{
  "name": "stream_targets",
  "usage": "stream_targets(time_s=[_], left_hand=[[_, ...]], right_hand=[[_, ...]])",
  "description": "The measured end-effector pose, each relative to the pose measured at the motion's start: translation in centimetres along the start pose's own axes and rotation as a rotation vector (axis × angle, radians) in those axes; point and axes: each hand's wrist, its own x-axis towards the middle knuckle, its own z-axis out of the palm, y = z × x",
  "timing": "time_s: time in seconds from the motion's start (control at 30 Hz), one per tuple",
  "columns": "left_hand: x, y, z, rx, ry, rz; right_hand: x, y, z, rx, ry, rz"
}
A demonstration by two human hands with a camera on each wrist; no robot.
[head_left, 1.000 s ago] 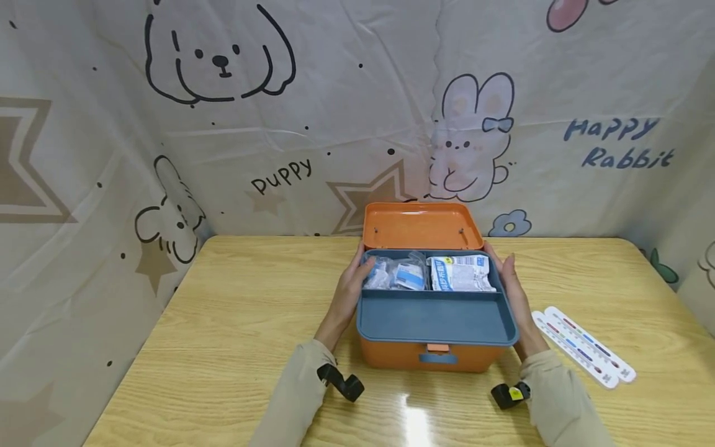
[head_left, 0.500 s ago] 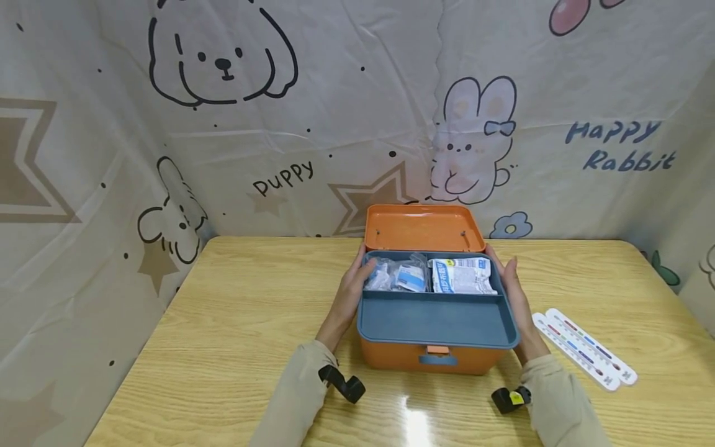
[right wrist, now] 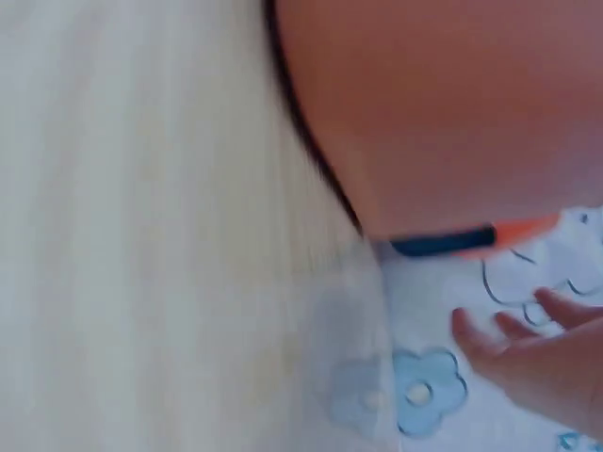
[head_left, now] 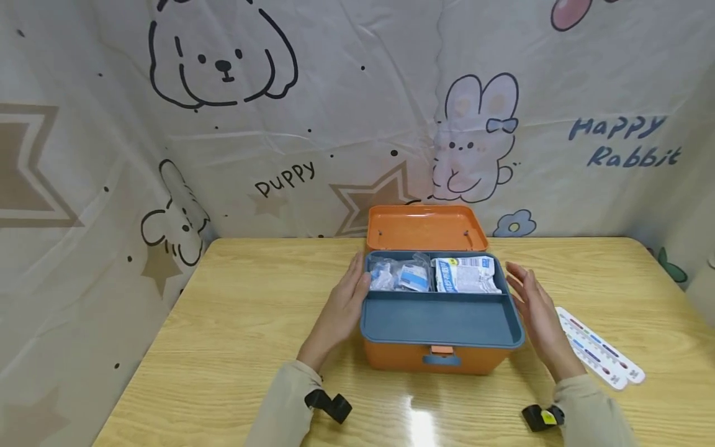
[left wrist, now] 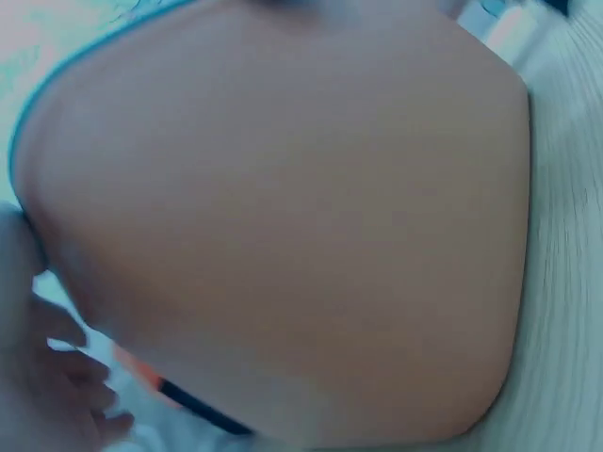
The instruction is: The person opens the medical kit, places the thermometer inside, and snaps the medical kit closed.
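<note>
An orange storage box [head_left: 402, 358] stands on the table with its orange lid [head_left: 427, 227] raised at the back. Its blue-grey tray [head_left: 438, 318] has a bare front section and two rear compartments. In the left one lie clear plastic bags [head_left: 399, 275] with small white and blue items; the right one holds a white and blue printed packet [head_left: 466, 274]. My left hand [head_left: 339, 304] is beside the box's left wall, fingers extended; whether it touches is unclear. My right hand [head_left: 539, 316] is off the right wall, its fingers loosely bent and holding nothing.
Two white strips with coloured scales [head_left: 600, 347] lie on the wooden table [head_left: 251, 310] to the right of the box, partly behind my right hand. A printed cloth [head_left: 268, 124] hangs behind the table, close to the raised lid.
Both hands have come away from the sides of the box, the right one outward and toward me, the left slightly outward. The box stays in place with its lid up.
</note>
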Motion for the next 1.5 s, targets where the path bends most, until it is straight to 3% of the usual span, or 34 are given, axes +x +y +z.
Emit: stream_targets(time_s=[0.1,0.2,0.3,0.37,0.47,0.57,0.73,0.9,1.03,1.17,1.3,1.5], left_hand=[[-0.7,0.9,-0.2,0.162,-0.034,-0.004],[-1.2,1.9,-0.3,0.301,-0.063,-0.007],[-1.4,2.9,-0.5,0.448,-0.075,0.000],[-1.5,3.4,-0.5,0.535,-0.083,-0.003],[-1.5,4.2,-0.4,0.621,-0.107,-0.016],[-1.3,4.7,-0.2,0.642,-0.138,-0.011],[-1.2,5.0,0.0,0.664,-0.187,-0.021],[-1.2,5.5,-0.1,0.721,-0.209,-0.023],[-1.2,5.8,0.1,0.699,-0.247,-0.021],[-1.2,5.7,0.2,0.656,-0.241,-0.040],[-1.2,5.4,0.0,0.634,-0.226,-0.043],[-1.3,5.1,-0.1,0.627,-0.213,-0.046]], right_hand=[[-1.9,0.0,-2.0,-0.322,0.057,0.045],[-3.7,0.1,-3.9,-0.652,0.062,0.050],[-5.0,0.6,-5.4,-0.863,0.033,0.050],[-5.6,1.2,-6.1,-0.945,-0.012,0.085],[-6.0,2.0,-6.8,-0.998,-0.090,0.159],[-6.4,2.7,-7.2,-1.022,-0.166,0.208],[-6.9,3.2,-6.9,-1.100,-0.224,0.200],[-6.9,3.1,-5.9,-1.130,-0.211,0.150],[-6.8,2.9,-5.2,-1.151,-0.192,0.126],[-6.6,2.6,-4.9,-1.190,-0.112,0.078],[-6.1,1.9,-5.5,-1.200,-0.029,0.109],[-6.0,1.5,-6.5,-1.187,0.023,0.140]])
